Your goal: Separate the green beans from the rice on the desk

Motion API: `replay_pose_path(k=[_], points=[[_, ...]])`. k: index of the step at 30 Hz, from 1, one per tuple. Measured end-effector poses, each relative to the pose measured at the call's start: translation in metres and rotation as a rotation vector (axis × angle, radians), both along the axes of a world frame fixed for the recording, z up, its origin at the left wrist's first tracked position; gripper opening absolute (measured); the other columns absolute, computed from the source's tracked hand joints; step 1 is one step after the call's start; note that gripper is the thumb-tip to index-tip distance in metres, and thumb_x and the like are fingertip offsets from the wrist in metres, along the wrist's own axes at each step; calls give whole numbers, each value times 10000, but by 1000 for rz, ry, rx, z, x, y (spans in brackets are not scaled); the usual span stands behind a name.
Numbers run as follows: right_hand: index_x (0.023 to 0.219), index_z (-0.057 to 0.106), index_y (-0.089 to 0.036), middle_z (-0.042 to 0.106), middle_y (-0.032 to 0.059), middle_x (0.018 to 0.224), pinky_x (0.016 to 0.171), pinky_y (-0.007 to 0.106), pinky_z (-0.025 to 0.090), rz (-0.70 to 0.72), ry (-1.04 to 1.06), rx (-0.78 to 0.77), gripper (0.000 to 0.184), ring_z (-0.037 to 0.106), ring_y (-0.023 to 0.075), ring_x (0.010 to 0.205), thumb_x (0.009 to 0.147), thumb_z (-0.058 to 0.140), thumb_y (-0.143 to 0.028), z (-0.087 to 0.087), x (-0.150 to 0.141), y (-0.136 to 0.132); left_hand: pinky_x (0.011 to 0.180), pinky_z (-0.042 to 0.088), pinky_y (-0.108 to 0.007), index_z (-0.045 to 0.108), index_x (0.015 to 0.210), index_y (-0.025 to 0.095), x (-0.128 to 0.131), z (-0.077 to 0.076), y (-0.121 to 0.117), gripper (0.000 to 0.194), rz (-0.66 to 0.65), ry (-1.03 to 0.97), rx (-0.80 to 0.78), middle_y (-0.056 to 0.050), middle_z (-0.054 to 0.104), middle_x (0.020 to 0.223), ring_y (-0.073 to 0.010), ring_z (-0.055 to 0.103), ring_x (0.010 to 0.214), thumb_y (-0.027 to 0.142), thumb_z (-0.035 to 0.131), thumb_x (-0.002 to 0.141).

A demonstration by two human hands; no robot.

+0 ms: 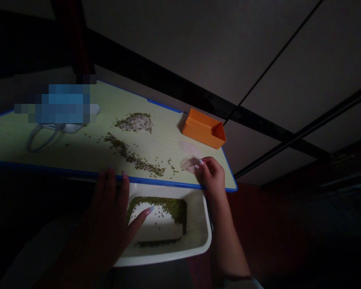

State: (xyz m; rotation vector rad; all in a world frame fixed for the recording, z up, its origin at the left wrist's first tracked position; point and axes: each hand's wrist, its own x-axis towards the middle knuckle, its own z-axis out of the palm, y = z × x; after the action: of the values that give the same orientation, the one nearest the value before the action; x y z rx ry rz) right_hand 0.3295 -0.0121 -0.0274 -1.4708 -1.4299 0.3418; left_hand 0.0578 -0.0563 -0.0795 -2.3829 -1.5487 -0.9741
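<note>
- Pale grains [189,147] at the right of the table [165,126], just beside our right hand [214,176].
- That grip pinched, contents unclear; our left hand [108,208] spread, apparently unloaded.
- We advise pinching lightly, clear of green beans [120,147] leftward.

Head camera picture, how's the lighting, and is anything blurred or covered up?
In the head view, light is dim, brightest on the pale tabletop; in the head view, the left hand is mostly dark, the right hand better lit; also in the head view, coarse pixel blocks cover a blue patch.
</note>
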Motion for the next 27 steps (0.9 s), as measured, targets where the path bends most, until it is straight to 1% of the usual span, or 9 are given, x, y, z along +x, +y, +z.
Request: replay_pose_path(k=[3, 5, 8, 11, 15, 19, 24, 27], points=[[786, 591, -197, 629, 7, 730, 642, 250, 426, 20, -58, 1, 172, 590, 158, 701, 866, 521, -332, -1, 1, 0, 1093, 256, -609, 114, 1441, 80, 0, 1, -1, 868, -8, -16, -14, -226, -6, 1558, -409, 50, 1427, 568, 420, 792], [781, 587, -197, 621, 6, 724, 645, 251, 424, 30, -79, 5, 178, 587, 158, 700, 874, 512, -329, -1, 2, -1, 1092, 259, -613, 94, 1447, 98, 0, 1, 0, 857, -17, -19, -15, -207, -24, 1562, -406, 43, 1428, 533, 440, 795], [781, 596, -197, 620, 5, 720, 644, 250, 422, 67, -104, -6, 184, 576, 155, 686, 871, 526, -342, -1, 1, -2, 1094, 266, -608, 145, 1432, 50, 0, -1, 0, 860, -11, -15, 11, -242, 15, 1552, -420, 72, 1422, 547, 435, 792], [792, 606, -195, 637, 11, 740, 658, 251, 427, 86, -117, -16, 182, 577, 157, 700, 860, 551, -355, -1, 0, -2, 1089, 273, -600, 197, 1409, 5, 0, -3, 1, 869, 5, 6, 37, -275, 58, 1539, -431, 95, 1415, 595, 378, 797], [794, 605, -192, 651, 16, 751, 677, 256, 434, 58, -107, 1, 189, 589, 160, 712, 862, 550, -360, -2, 0, -2, 1095, 263, -584, 210, 1398, -14, 0, -3, 0, 855, 6, 21, 34, -290, 65, 1531, -423, 85, 1418, 597, 337, 814], [777, 598, -191, 655, 11, 728, 668, 251, 433, 40, -105, 15, 187, 597, 156, 698, 861, 548, -351, -2, -1, -1, 1093, 271, -576, 230, 1389, -24, 0, -1, -2, 869, 17, 18, 17, -310, 121, 1512, -420, 96, 1417, 620, 312, 812], [795, 606, -189, 655, 6, 711, 634, 242, 428, 62, -97, -13, 188, 593, 144, 650, 855, 561, -361, 0, -3, 1, 1082, 281, -581, 307, 1347, -53, 1, 1, 0, 857, 22, 18, 19, -344, 196, 1468, -438, 122, 1406, 617, 305, 812], [809, 606, -194, 639, -6, 685, 605, 237, 416, 85, -115, -37, 168, 573, 138, 617, 845, 579, -356, -1, -3, 2, 1082, 283, -578, 321, 1335, -63, 1, 1, 1, 861, 15, 20, 12, -355, 213, 1455, -440, 132, 1403, 617, 312, 808]])
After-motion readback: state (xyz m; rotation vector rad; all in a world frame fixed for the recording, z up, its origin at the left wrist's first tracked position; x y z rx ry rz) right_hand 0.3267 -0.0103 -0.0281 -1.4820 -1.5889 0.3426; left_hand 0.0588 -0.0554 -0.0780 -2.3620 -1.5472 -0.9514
